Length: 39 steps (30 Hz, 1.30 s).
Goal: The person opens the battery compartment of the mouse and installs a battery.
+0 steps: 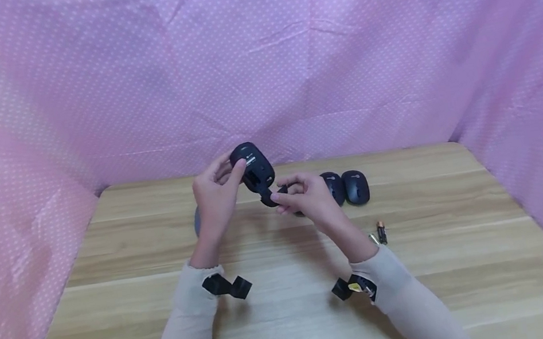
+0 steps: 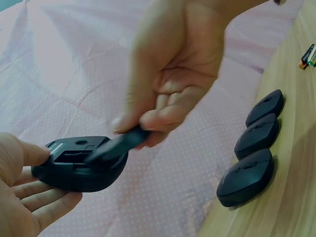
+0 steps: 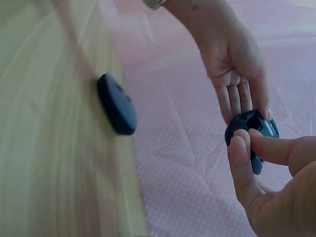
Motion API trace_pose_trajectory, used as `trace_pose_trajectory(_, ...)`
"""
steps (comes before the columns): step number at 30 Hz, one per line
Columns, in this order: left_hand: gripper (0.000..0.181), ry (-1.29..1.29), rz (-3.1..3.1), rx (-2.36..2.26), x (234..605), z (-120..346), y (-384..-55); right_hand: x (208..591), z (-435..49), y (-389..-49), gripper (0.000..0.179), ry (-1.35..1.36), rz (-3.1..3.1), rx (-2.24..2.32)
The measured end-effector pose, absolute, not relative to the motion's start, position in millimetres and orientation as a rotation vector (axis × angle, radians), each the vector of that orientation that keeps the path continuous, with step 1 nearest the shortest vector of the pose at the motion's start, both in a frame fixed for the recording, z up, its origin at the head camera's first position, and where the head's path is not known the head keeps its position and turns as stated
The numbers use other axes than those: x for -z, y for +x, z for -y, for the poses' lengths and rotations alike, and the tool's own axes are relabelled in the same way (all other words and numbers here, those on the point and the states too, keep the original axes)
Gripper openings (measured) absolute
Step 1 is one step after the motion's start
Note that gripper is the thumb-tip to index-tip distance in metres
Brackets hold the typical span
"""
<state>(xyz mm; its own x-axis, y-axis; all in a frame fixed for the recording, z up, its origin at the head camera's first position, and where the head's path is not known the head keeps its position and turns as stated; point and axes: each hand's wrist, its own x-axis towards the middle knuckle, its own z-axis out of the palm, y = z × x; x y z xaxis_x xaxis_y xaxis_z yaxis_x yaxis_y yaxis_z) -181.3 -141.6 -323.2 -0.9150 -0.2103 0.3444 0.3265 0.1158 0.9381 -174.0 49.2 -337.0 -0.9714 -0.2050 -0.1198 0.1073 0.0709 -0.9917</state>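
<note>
My left hand (image 1: 215,195) holds a black computer mouse (image 1: 254,163) above the table, thumb on its labelled underside and fingers beneath. The mouse's battery compartment is uncovered, and its slot (image 2: 74,156) shows in the left wrist view. My right hand (image 1: 313,195) pinches a small black battery cover (image 2: 121,145) between thumb and fingers, at the lower end of the mouse. The cover is tilted off the slot and blurred in the left wrist view; whether it touches the mouse I cannot tell. In the right wrist view, the fingertips partly hide the mouse (image 3: 269,127).
Three black mice (image 2: 247,175) stand in a row on the wooden table (image 1: 282,318), right of my hands. Nearer me lie batteries (image 1: 381,232), beside my right forearm. A rounded object (image 1: 197,221) is mostly hidden behind my left hand. Pink dotted cloth (image 1: 257,67) surrounds the table.
</note>
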Motion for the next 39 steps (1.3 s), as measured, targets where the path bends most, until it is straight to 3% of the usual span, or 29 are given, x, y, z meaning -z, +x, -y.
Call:
trace_pose_trajectory(12,0.037,-0.123,1.955,1.983,329,162,-192,365,-92,-179,0.021,-0.304,-2.261,1.593)
trace_pose_trajectory(25,0.031,-0.186,1.986,1.994,329,163,-188,377,-128,-170,0.017,-0.428,-2.395,1.114)
trace_pose_trajectory(39,0.034,-0.186,2.012,2.001,328,168,-188,389,-137,-169,0.018,-0.425,-2.498,0.983)
